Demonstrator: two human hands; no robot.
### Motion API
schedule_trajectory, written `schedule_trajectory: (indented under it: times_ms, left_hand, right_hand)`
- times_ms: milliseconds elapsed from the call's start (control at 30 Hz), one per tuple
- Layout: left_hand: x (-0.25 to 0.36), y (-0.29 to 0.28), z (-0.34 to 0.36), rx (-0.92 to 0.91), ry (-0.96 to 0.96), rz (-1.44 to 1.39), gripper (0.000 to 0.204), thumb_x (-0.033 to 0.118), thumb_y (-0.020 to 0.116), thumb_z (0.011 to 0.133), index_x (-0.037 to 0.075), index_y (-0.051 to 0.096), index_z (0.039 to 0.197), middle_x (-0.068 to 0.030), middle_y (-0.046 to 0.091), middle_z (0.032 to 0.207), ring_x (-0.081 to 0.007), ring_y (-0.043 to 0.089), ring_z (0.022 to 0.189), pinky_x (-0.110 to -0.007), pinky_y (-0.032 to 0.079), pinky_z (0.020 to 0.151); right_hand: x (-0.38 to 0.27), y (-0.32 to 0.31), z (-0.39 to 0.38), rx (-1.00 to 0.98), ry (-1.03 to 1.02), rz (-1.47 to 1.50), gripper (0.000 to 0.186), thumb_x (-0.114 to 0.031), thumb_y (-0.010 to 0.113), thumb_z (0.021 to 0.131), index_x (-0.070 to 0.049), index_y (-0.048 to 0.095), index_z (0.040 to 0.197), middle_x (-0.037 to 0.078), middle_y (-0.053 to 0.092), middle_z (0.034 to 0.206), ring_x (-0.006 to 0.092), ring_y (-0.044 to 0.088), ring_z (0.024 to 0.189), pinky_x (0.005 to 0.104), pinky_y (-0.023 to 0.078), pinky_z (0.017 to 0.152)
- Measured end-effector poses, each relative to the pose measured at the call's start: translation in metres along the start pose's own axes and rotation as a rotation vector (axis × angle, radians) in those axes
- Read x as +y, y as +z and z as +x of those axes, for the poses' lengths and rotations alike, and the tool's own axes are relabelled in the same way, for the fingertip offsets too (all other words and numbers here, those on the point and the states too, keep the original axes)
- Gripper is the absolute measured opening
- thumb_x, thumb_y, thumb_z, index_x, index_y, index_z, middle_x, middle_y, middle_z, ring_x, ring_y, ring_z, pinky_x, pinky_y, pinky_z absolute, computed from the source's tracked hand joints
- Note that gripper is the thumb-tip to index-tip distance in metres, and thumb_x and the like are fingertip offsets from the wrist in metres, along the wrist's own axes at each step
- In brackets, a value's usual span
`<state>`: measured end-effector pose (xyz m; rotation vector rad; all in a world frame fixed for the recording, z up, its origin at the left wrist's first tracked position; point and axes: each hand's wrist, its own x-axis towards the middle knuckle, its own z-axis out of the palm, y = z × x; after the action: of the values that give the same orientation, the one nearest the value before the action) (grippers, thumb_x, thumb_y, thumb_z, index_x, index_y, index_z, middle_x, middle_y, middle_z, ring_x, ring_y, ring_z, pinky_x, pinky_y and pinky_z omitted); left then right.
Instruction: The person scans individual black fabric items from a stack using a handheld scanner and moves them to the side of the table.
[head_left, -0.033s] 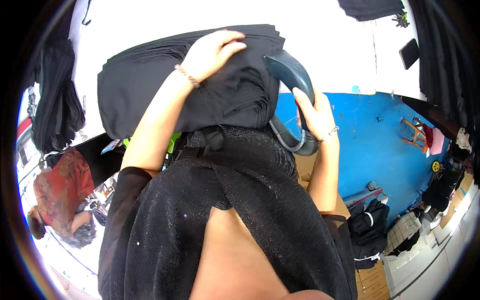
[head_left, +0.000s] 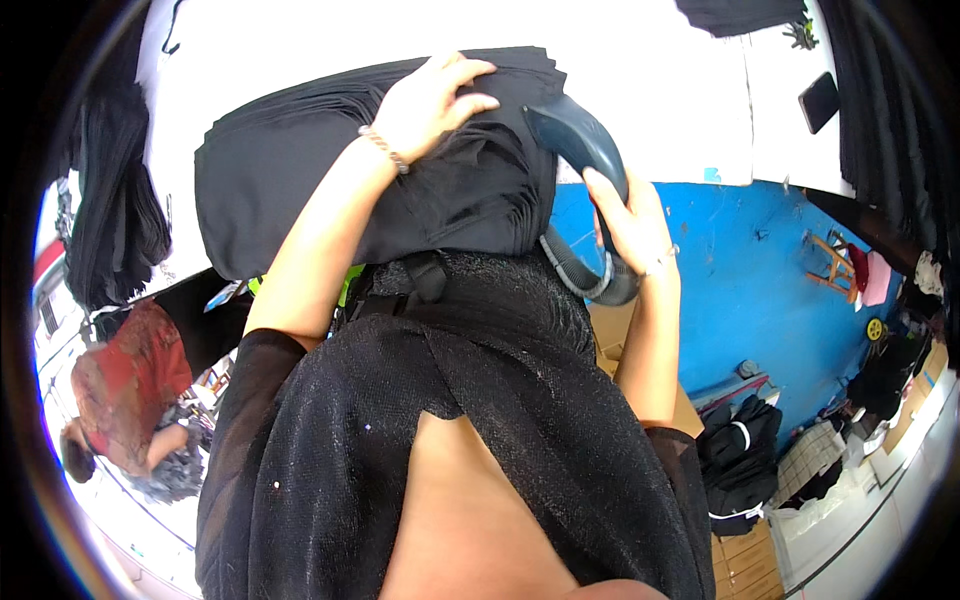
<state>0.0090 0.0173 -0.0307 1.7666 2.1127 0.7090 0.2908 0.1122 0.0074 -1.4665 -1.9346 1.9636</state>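
Note:
A thick stack of folded black fabric (head_left: 270,200) lies on the white table (head_left: 660,80). My left hand (head_left: 425,110) rests on the upper part of the stack, fingers apart, a bracelet at the wrist. My right hand (head_left: 630,225) grips a dark teal handheld appliance (head_left: 575,135) with a ribbed, curved hose (head_left: 575,275). The tool's head lies at the right end of the fabric, a little to the right of my left fingertips.
Black cloth hangs at left (head_left: 110,200) and right (head_left: 880,120). A phone (head_left: 818,103) sits on the table. A co-worker in red (head_left: 135,375) is at lower left. Below right are blue flooring (head_left: 700,300), a wooden stool (head_left: 830,265), dark bundles (head_left: 735,455) and cardboard (head_left: 745,555).
My left hand has shifted slightly to the right on the fabric. The head of the tool in my right hand has moved slightly left and up. The co-worker has moved slightly.

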Motion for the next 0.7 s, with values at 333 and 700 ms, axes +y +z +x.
schedule_trajectory:
  times_ms: [333, 700]
  left_hand:
    - [0.018, 0.015, 0.018, -0.08, -0.121, 0.088, 0.034, 0.023, 0.087, 0.072, 0.009, 0.065, 0.093, -0.0062, 0.062, 0.086, -0.0259, 0.063, 0.089, -0.037, 0.049, 0.075]
    - [0.014, 0.007, -0.008, -0.039, -0.195, -0.121, 0.027, 0.0, 0.077, 0.083, 0.004, 0.07, 0.11, -0.0048, 0.067, 0.095, -0.0157, 0.064, 0.091, -0.027, 0.051, 0.087]
  right_hand:
    - [0.005, -0.011, 0.008, -0.039, -0.033, -0.011, 0.053, -0.046, 0.066, 0.095, 0.006, 0.064, 0.104, 0.007, 0.06, 0.065, 0.0133, 0.058, 0.052, 0.0301, 0.048, 0.051]
    - [0.014, -0.025, 0.021, -0.091, -0.166, -0.122, 0.059, -0.05, 0.065, 0.093, 0.008, 0.064, 0.104, 0.024, 0.068, 0.083, 0.0334, 0.07, 0.08, 0.0403, 0.053, 0.074]
